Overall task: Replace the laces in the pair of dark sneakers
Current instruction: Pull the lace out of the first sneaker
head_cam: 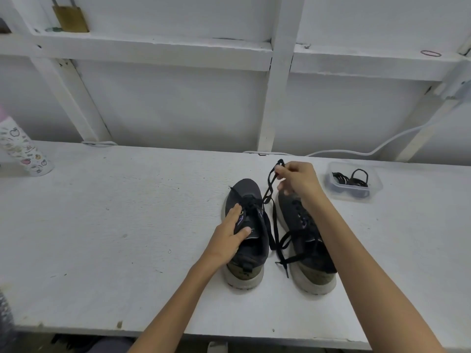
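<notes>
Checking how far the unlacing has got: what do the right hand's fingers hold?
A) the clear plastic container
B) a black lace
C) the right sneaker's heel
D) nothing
B: the right hand pinches the black lace and holds it up above the sneakers, while the left hand rests on the left sneaker.

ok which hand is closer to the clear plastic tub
Right. The right hand, pinching the black lace, is just left of the clear plastic tub of black bands; the left hand rests on the left dark sneaker, farther left.
</notes>
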Available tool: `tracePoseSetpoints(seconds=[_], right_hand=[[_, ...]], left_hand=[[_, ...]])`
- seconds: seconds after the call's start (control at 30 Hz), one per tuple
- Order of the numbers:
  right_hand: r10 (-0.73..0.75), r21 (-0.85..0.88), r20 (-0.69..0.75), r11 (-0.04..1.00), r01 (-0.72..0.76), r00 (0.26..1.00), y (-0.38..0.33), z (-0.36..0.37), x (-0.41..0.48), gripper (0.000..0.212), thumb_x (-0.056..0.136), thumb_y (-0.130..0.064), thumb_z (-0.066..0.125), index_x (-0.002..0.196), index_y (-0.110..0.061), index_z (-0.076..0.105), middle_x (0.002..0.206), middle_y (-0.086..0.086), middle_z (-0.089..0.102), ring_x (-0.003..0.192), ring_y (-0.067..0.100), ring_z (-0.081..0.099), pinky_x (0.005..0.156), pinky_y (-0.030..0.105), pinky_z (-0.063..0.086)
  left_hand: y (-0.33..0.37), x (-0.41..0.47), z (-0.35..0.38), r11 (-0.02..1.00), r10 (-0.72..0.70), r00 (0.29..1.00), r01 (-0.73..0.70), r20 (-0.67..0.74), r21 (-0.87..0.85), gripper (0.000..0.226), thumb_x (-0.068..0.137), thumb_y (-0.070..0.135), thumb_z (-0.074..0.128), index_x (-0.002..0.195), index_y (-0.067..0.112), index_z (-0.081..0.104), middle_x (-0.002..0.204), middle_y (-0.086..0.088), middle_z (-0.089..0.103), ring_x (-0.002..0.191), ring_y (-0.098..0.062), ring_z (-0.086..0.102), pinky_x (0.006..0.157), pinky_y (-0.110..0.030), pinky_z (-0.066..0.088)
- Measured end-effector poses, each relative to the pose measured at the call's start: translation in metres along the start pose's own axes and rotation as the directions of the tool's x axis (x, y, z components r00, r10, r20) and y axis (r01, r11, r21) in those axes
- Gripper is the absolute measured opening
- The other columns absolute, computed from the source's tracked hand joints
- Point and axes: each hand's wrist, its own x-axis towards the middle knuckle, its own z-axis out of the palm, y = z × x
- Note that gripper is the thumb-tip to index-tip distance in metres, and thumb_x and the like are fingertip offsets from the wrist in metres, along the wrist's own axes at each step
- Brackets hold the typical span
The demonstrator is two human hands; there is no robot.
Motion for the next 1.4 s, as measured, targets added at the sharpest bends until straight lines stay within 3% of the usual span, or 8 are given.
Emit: tracePoseSetpoints(seconds=[0.23, 0.5, 0.63, 0.77, 0.93, 1.13, 1.27, 1.4], right_hand=[[0.217, -0.373, 0.398, 0.926, -0.059, 0.891, 0.018, 0.014, -0.011, 0.021, 0.087, -0.022, 0.073, 0.08, -0.002, 0.067, 0.082, 0.015, 0.07, 0.056, 0.014, 0.064, 0.047, 0.02, 0.049], [-0.01, -0.157, -0.001, 0.988, 0.01, 1.0, 0.002, -0.002, 0.015, 0.031, 0.093, -0.015, 0.064, 0.088, 0.015, 0.058, 0.077, 0.015, 0.064, 0.039, 0.011, 0.058, 0.037, 0.02, 0.043], [0.076, -0.279, 0.192, 0.96, -0.019, 0.978, 0.006, 0.005, 0.005, 0.036, 0.089, -0.031, 0.07, 0.089, 0.005, 0.065, 0.082, 0.016, 0.069, 0.052, 0.017, 0.066, 0.043, 0.023, 0.048], [0.229, -0.418, 0.443, 0.908, -0.026, 0.867, 0.015, 0.013, -0.006, 0.027, 0.084, -0.026, 0.076, 0.087, 0.0, 0.069, 0.077, 0.012, 0.07, 0.06, 0.016, 0.067, 0.052, 0.024, 0.054], [0.102, -0.278, 0.298, 0.96, -0.016, 0.949, 0.005, 0.006, 0.004, 0.016, 0.089, -0.013, 0.069, 0.08, -0.001, 0.064, 0.074, 0.015, 0.067, 0.055, 0.019, 0.066, 0.051, 0.026, 0.053], [0.298, -0.53, 0.429, 0.847, -0.029, 0.853, 0.007, 0.01, -0.003, 0.035, 0.086, -0.032, 0.074, 0.085, 0.002, 0.07, 0.074, 0.012, 0.071, 0.054, 0.018, 0.067, 0.05, 0.025, 0.052], [0.224, -0.472, 0.42, 0.881, 0.001, 0.88, 0.017, 0.019, -0.005, 0.023, 0.089, -0.02, 0.07, 0.074, -0.005, 0.062, 0.075, 0.011, 0.068, 0.052, 0.014, 0.064, 0.045, 0.02, 0.046], [0.078, -0.363, 0.198, 0.932, -0.001, 0.977, 0.013, 0.01, 0.008, 0.022, 0.095, -0.018, 0.06, 0.08, -0.003, 0.061, 0.075, 0.01, 0.065, 0.049, 0.018, 0.064, 0.041, 0.021, 0.043]], left_hand=[[-0.001, 0.001, 0.001, 1.0, 0.001, 1.0, -0.001, -0.014, -0.013, 0.066, 0.097, 0.017, 0.055, 0.153, 0.023, 0.021, 0.16, 0.003, 0.018, 0.147, -0.01, 0.018, 0.119, -0.028, 0.017], [-0.001, 0.001, 0.0, 1.0, 0.008, 1.0, -0.008, -0.002, -0.014, 0.066, 0.097, 0.016, 0.055, 0.153, 0.025, 0.02, 0.16, 0.004, 0.02, 0.147, -0.011, 0.018, 0.118, -0.028, 0.017], [-0.001, 0.002, 0.001, 1.0, 0.004, 1.0, -0.005, -0.01, -0.013, 0.066, 0.097, 0.018, 0.055, 0.153, 0.025, 0.021, 0.16, 0.004, 0.019, 0.147, -0.011, 0.016, 0.12, -0.032, 0.017], [-0.001, 0.001, 0.001, 1.0, 0.001, 1.0, -0.002, -0.012, -0.018, 0.066, 0.097, 0.017, 0.055, 0.153, 0.026, 0.021, 0.16, 0.004, 0.019, 0.147, -0.011, 0.017, 0.12, -0.031, 0.018], [-0.001, 0.001, 0.001, 1.0, 0.009, 1.0, -0.009, -0.012, -0.01, 0.066, 0.097, 0.016, 0.055, 0.153, 0.026, 0.021, 0.16, 0.004, 0.019, 0.147, -0.011, 0.017, 0.118, -0.029, 0.018], [-0.001, 0.001, 0.001, 1.0, 0.016, 1.0, -0.016, -0.017, -0.02, 0.066, 0.097, 0.015, 0.055, 0.152, 0.027, 0.022, 0.159, 0.006, 0.021, 0.142, -0.004, 0.022, 0.109, -0.016, 0.019], [-0.001, 0.001, 0.001, 1.0, 0.013, 1.0, -0.013, -0.011, -0.01, 0.066, 0.097, 0.016, 0.055, 0.153, 0.026, 0.02, 0.159, 0.006, 0.02, 0.145, -0.01, 0.022, 0.107, -0.017, 0.018], [-0.002, 0.001, 0.0, 1.0, 0.008, 1.0, -0.008, 0.0, -0.007, 0.067, 0.097, 0.017, 0.055, 0.153, 0.024, 0.019, 0.16, 0.005, 0.019, 0.146, -0.011, 0.02, 0.113, -0.021, 0.017]])
